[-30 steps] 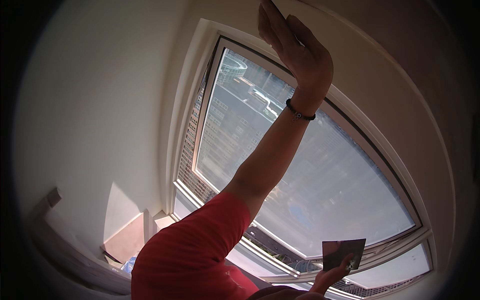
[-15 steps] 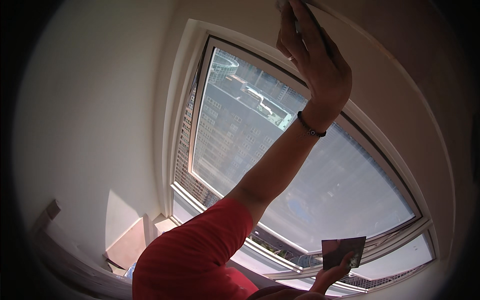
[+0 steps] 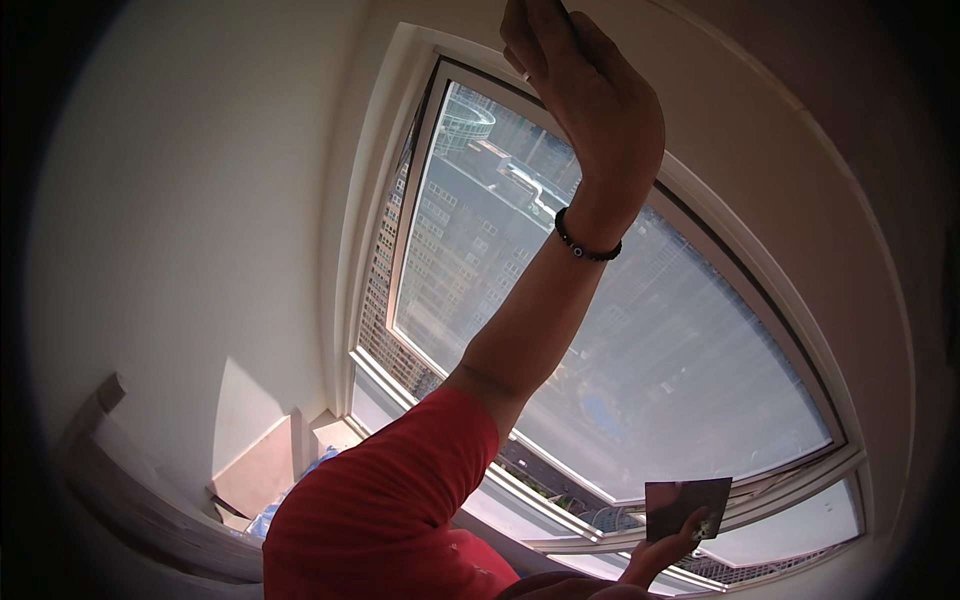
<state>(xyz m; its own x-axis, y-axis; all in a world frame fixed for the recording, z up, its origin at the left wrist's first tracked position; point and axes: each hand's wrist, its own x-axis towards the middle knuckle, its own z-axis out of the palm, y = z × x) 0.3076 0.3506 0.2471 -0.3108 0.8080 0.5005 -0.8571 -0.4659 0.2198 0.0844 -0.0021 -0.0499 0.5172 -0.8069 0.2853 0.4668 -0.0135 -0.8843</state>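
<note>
My left hand [image 3: 590, 110] is raised high against the upper frame of a large window [image 3: 700, 380], at the top edge of the picture. Its fingertips are cut off there, so I cannot tell whether it holds anything. A dark beaded bracelet [image 3: 585, 243] circles that wrist, and a red sleeve [image 3: 390, 500] covers the upper arm. At the lower right, my right hand [image 3: 670, 548] pinches a small dark square sheet [image 3: 686, 505] by its lower edge, in front of the window's bottom rail. City buildings show through the glass.
The white window frame [image 3: 420, 150] meets a plain white wall [image 3: 200, 230] on the left. Below it, a sunlit sill [image 3: 262, 468] has something blue and white [image 3: 292, 492] lying beside it. A pale ledge or piece of furniture [image 3: 130, 490] runs along the lower left.
My left hand has risen and shifted right along the top of the window frame. My right hand stays low with the dark square sheet.
</note>
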